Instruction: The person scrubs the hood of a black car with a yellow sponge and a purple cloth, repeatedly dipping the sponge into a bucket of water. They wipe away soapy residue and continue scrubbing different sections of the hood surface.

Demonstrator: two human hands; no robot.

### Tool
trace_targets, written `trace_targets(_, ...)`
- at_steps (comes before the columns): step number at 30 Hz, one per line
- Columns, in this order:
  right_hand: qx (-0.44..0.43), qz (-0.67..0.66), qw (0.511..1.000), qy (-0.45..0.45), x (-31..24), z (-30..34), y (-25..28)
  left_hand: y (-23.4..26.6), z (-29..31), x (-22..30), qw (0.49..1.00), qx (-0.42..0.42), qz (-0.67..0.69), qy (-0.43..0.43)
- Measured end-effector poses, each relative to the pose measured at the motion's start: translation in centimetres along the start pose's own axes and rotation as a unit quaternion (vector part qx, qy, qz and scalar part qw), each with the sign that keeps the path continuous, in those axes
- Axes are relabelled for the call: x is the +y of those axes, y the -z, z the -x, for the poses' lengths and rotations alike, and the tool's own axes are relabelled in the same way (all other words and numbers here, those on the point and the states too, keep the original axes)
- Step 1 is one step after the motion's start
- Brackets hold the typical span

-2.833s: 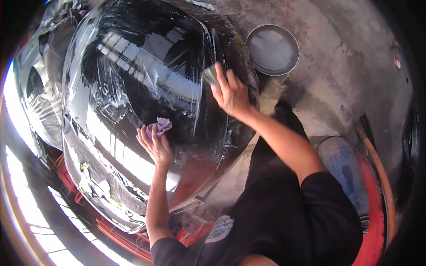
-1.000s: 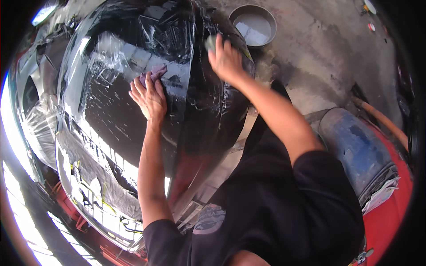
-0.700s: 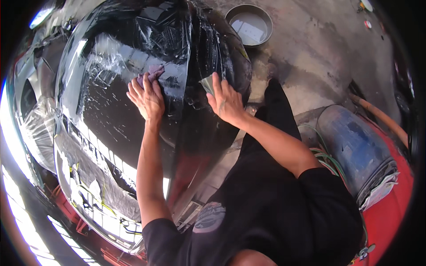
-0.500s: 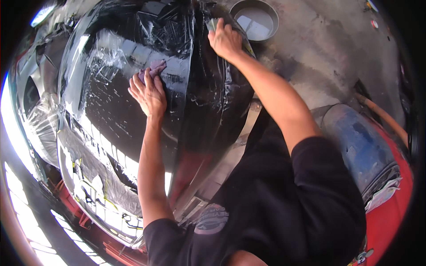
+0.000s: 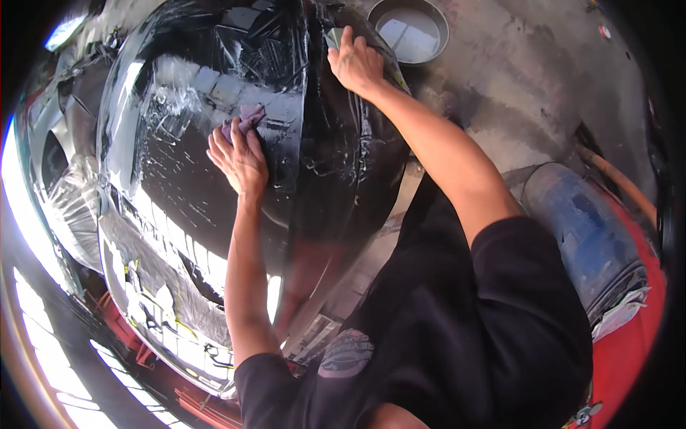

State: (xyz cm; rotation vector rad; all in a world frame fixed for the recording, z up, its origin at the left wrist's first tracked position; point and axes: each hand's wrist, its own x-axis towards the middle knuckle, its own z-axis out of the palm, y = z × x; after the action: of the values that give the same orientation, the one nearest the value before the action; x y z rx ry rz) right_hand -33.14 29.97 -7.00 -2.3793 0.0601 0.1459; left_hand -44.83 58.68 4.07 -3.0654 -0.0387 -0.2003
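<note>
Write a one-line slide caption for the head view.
Left hand presses a purple cloth on a wet glossy black car panel; right hand rubs further up.

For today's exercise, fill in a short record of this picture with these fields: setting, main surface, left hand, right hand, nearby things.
setting: a workshop with a concrete floor, seen from above
main surface: a glossy black car body panel, wet and streaked
left hand: the left hand lies flat on the panel, pressing a small purple cloth under its fingertips
right hand: the right hand presses a pale flat pad against the panel's upper edge
nearby things: a round metal basin on the floor; a blue drum lying at the right
</note>
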Motion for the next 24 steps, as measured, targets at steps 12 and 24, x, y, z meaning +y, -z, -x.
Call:
trace_targets(12,0.062,0.0,0.998,0.015,1.3,-4.5,-1.3,-0.3,-0.2,0.7,1.0,0.01,0.011,-0.014)
trace_targets(24,0.024,-0.043,0.994,0.098,-0.5,0.8,-1.1,0.6,0.1,0.0,1.0,0.012,-0.02,-0.013)
